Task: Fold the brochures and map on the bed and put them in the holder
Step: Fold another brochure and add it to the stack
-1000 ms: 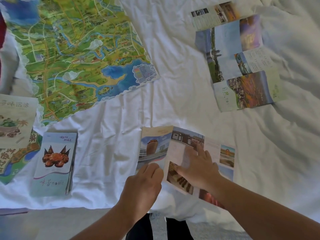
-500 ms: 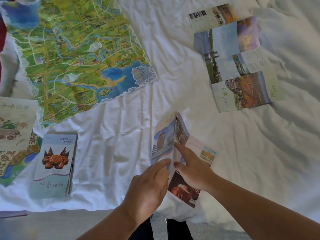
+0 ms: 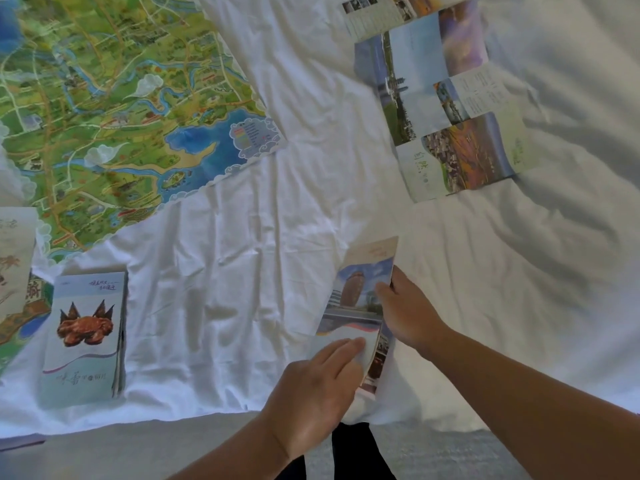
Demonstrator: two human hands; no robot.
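A brochure with a tower photo (image 3: 360, 292) lies folded near the bed's front edge. My right hand (image 3: 405, 311) pinches its right edge, thumb on the cover. My left hand (image 3: 320, 379) presses flat fingers on its lower part. A large green and blue map (image 3: 114, 109) is spread open at the upper left. An unfolded brochure of landscape photos (image 3: 446, 98) lies at the upper right. A folded brochure with a crab picture (image 3: 85, 336) rests at the lower left. No holder is in view.
Rumpled white bed sheet (image 3: 277, 237) covers the whole surface. More printed sheets (image 3: 15, 268) overlap at the far left edge. The bed's front edge runs along the bottom, with grey floor (image 3: 121, 452) and my dark trouser legs below it.
The tower brochure's left panel has swung over to the right and closed onto the rest. My right hand moved from the inside pages to the right edge; my left hand now presses on the cover.
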